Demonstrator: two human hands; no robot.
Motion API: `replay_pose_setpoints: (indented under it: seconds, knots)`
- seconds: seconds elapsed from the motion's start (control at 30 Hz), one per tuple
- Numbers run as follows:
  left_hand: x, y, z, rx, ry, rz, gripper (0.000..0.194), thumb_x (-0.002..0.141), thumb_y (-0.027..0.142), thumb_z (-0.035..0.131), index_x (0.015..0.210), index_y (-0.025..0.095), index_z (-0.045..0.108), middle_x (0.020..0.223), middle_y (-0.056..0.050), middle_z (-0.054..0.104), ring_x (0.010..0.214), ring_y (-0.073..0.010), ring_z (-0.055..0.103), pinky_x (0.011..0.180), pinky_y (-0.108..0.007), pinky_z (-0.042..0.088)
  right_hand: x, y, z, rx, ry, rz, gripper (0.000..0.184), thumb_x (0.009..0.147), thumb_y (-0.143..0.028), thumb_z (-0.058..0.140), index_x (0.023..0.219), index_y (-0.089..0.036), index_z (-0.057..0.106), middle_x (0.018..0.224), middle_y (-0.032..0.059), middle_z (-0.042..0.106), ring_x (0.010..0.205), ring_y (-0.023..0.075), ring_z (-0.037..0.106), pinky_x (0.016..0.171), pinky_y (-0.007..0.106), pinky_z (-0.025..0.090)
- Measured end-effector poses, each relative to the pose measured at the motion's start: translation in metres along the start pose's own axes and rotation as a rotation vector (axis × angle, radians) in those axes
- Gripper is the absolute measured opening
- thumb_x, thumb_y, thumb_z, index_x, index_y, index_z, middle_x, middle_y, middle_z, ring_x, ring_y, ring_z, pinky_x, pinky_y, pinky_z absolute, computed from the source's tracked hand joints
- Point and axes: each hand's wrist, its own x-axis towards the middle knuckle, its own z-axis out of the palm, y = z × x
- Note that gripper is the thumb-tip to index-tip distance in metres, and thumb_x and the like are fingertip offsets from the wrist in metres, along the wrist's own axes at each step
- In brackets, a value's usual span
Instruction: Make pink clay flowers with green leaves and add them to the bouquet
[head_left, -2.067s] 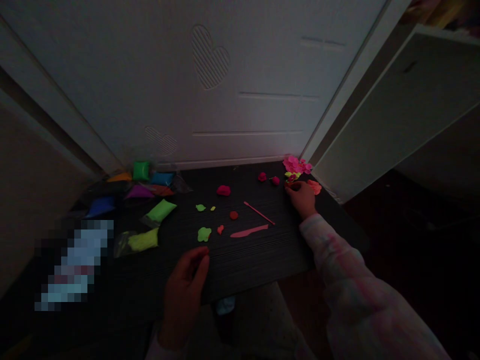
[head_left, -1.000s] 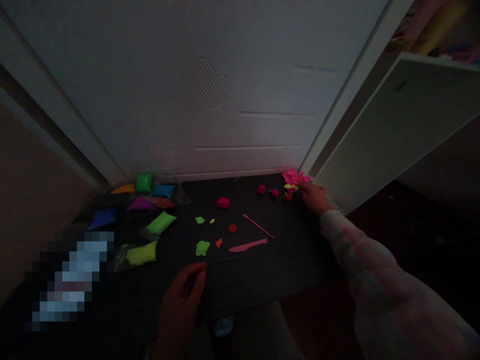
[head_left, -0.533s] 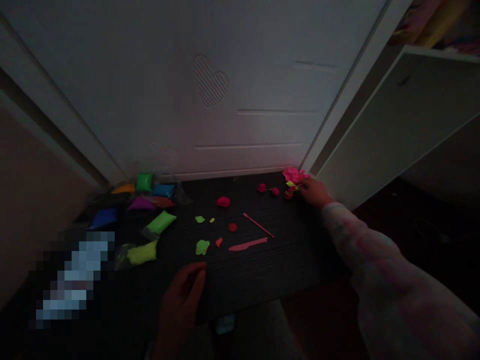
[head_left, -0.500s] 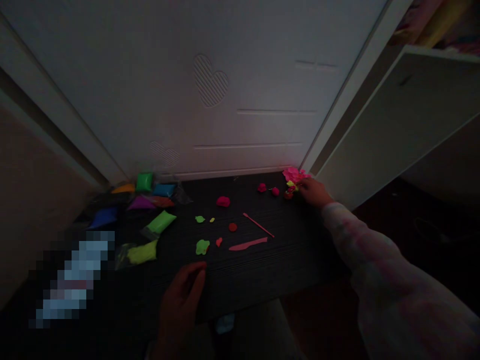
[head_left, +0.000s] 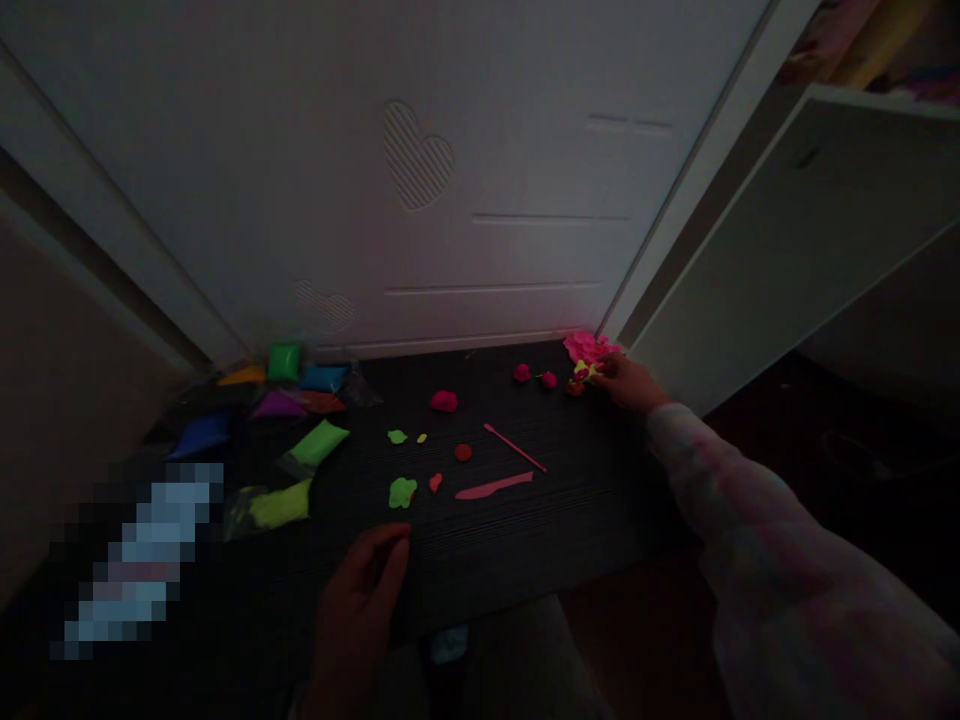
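Note:
At the far right of the dark table, my right hand (head_left: 628, 382) is closed in a pinch at a small yellow clay piece with pink on it (head_left: 583, 372). Right behind it lies a bright pink petalled clay cluster (head_left: 589, 347), and a brownish-red lump (head_left: 574, 389) sits just in front. My left hand (head_left: 364, 590) hovers by the near edge, fingers curled with thumb and forefinger tips together; whatever they may hold is hidden. Nearest to it are a green clay piece (head_left: 402, 492) and a small coral-red piece (head_left: 436, 483).
A pink plastic knife (head_left: 495, 487) and a thin pink stick tool (head_left: 516, 448) lie mid-table near a red disc (head_left: 463, 453). Pink lumps (head_left: 444, 401) sit farther back. Several coloured clay packets (head_left: 319, 445) cover the left side. A white panel (head_left: 450, 250) rises behind the table.
The view has shifted slightly. My right hand stays at the far right with the yellow piece, its fingers drawn marginally nearer to me. My left hand keeps its curled pose.

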Motion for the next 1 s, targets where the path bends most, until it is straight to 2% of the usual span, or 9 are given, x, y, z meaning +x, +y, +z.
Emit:
replay_pose_setpoints:
  seconds: [0.23, 0.4, 0.5, 0.6, 0.7, 0.87, 1.0]
  knots:
    - [0.0, 0.002, -0.001, -0.012, 0.006, -0.017, 0.036, 0.06, 0.048, 0.056, 0.08, 0.019, 0.064, 0.087, -0.005, 0.065, 0.086, -0.0224, 0.058, 0.08, -0.033, 0.046, 0.002, -0.001, -0.002, 0.077, 0.006, 0.059, 0.029, 0.085, -0.032, 0.05, 0.109, -0.016, 0.053, 0.11, 0.0066, 0.056, 0.093, 0.0174, 0.057, 0.078, 0.038, 0.049]
    - [-0.001, 0.005, -0.001, -0.02, 0.011, -0.02, 0.036, 0.06, 0.048, 0.056, 0.081, 0.019, 0.064, 0.086, -0.004, 0.065, 0.084, -0.0219, 0.059, 0.079, -0.032, 0.046, -0.005, -0.005, -0.008, 0.207, 0.17, 0.11, 0.029, 0.085, -0.032, 0.05, 0.109, -0.016, 0.053, 0.11, 0.0065, 0.056, 0.092, 0.0172, 0.057, 0.078, 0.038, 0.049]
    - [-0.002, 0.002, -0.001, -0.006, 0.002, -0.005, 0.035, 0.062, 0.047, 0.056, 0.082, 0.02, 0.065, 0.087, -0.004, 0.065, 0.085, -0.0218, 0.059, 0.08, -0.032, 0.046, -0.013, -0.01, -0.013, 0.323, 0.299, 0.118, 0.028, 0.084, -0.031, 0.052, 0.106, -0.014, 0.054, 0.102, 0.0056, 0.059, 0.085, 0.0158, 0.059, 0.074, 0.036, 0.05]
    - [-0.001, 0.0, -0.002, -0.004, 0.014, -0.002, 0.035, 0.063, 0.047, 0.057, 0.082, 0.02, 0.065, 0.089, -0.004, 0.065, 0.086, -0.0224, 0.059, 0.082, -0.033, 0.045, -0.028, -0.019, -0.016, 0.446, 0.42, 0.099, 0.03, 0.08, -0.032, 0.055, 0.102, -0.012, 0.054, 0.09, 0.0065, 0.061, 0.079, 0.0169, 0.06, 0.069, 0.034, 0.05]
    - [-0.001, -0.001, -0.002, 0.003, 0.015, -0.002, 0.034, 0.063, 0.047, 0.057, 0.082, 0.02, 0.065, 0.089, -0.004, 0.066, 0.086, -0.0232, 0.059, 0.082, -0.035, 0.045, -0.052, -0.034, -0.018, 0.559, 0.498, 0.05, 0.036, 0.076, -0.038, 0.055, 0.103, -0.015, 0.052, 0.09, 0.0084, 0.061, 0.078, 0.0191, 0.06, 0.065, 0.034, 0.051]
    - [-0.001, 0.0, -0.002, 0.018, 0.011, 0.004, 0.033, 0.064, 0.047, 0.057, 0.083, 0.021, 0.065, 0.09, -0.004, 0.066, 0.087, -0.0233, 0.059, 0.082, -0.035, 0.045, -0.091, -0.064, -0.024, 0.686, 0.519, -0.069, 0.035, 0.073, -0.044, 0.056, 0.099, -0.021, 0.049, 0.095, 0.0075, 0.06, 0.084, 0.0192, 0.061, 0.071, 0.032, 0.051]
    - [-0.002, 0.003, -0.002, 0.015, 0.014, 0.01, 0.032, 0.065, 0.045, 0.056, 0.082, 0.02, 0.065, 0.087, -0.005, 0.066, 0.085, -0.0226, 0.059, 0.079, -0.034, 0.046, -0.1, -0.072, -0.028, 0.737, 0.496, -0.089, 0.032, 0.072, -0.041, 0.056, 0.097, -0.023, 0.048, 0.097, 0.0063, 0.06, 0.089, 0.0197, 0.06, 0.075, 0.032, 0.05]
